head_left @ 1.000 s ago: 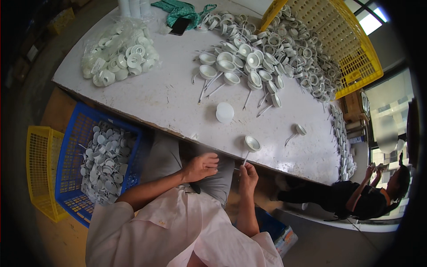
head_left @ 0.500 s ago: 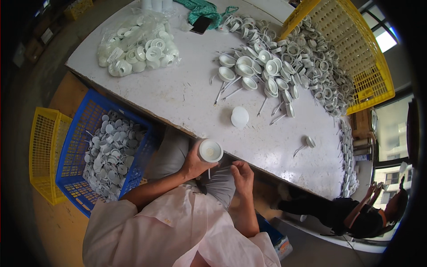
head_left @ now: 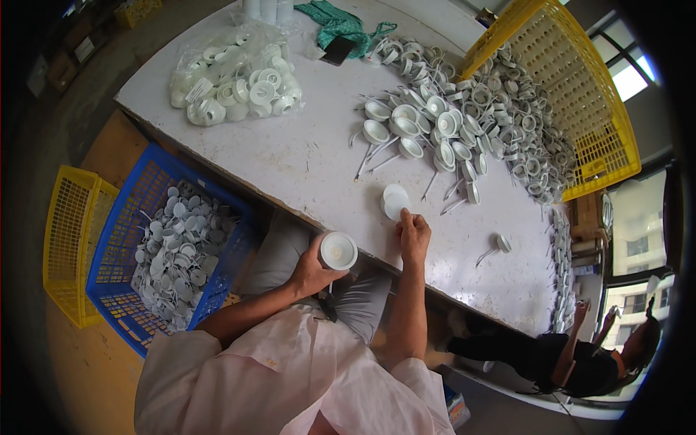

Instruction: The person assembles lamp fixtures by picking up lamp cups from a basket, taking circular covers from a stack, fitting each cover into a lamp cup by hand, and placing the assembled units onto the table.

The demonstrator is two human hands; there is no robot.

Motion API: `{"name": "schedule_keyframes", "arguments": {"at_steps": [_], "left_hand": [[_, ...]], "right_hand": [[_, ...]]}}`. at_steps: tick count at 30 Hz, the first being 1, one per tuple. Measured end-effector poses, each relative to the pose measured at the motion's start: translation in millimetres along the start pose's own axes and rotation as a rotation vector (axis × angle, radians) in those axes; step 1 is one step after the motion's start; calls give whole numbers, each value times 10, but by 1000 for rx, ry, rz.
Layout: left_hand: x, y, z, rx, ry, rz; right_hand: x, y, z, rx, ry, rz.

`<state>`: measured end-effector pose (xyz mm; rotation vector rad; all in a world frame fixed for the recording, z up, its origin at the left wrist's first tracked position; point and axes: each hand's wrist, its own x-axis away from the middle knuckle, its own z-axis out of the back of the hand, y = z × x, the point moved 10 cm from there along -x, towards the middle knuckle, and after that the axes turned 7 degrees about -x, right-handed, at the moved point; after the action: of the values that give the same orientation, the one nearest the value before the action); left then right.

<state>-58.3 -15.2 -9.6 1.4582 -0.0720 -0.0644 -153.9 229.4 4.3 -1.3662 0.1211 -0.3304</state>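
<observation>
Progress looks early-ish to me: left hand (head_left: 310,270) is wrapped around a round white plastic cup (head_left: 338,251) just off the table (head_left: 304,156) edge, right hand (head_left: 413,233) fingertips pinching a flat white disc (head_left: 395,201), blue crate (head_left: 156,254) partly filled, and a big pile of wire-tailed cups (head_left: 449,123) waits untouched.

A small factory assembly workshop: a long white worktable (head_left: 290,159) strewn toward 1 o'clock with heaps of identical white round plastic parts (head_left: 464,123), a bagful (head_left: 235,80) at 11 o'clock, a blue crate (head_left: 138,232) of white discs at 9 o'clock, yellow crates (head_left: 587,101) at 2 and 9, another worker (head_left: 580,362) seated at 4 o'clock
</observation>
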Motion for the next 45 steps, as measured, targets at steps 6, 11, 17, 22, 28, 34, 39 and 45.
{"name": "schedule_keyframes", "arguments": {"at_steps": [6, 11, 17, 22, 28, 34, 39, 45], "left_hand": [[-74, 36, 44, -58, 32, -31], [-148, 195, -28, 22, -66, 58], [-197, 75, -116, 140, -135, 100], [-244, 110, -170, 38, -201, -48], [-191, 244, -256, 320, -305, -28], [-222, 227, -167, 145, -178, 52], [-216, 246, -107, 6, -120, -52], [-187, 228, -75, -10, -94, -46]], "right_hand": [[370, 273, -56, -710, -86, -255], [637, 217, -153, -840, -142, -288], [830, 37, -123, -515, -82, -81], [1309, -771, -256, 339, -74, 810], [1512, -776, -535, 501, -155, 960], [1591, -853, -643, 539, -196, 999], [1616, -884, -670, 558, -188, 1008], [1650, -824, -716, 561, -199, 1009]]}}
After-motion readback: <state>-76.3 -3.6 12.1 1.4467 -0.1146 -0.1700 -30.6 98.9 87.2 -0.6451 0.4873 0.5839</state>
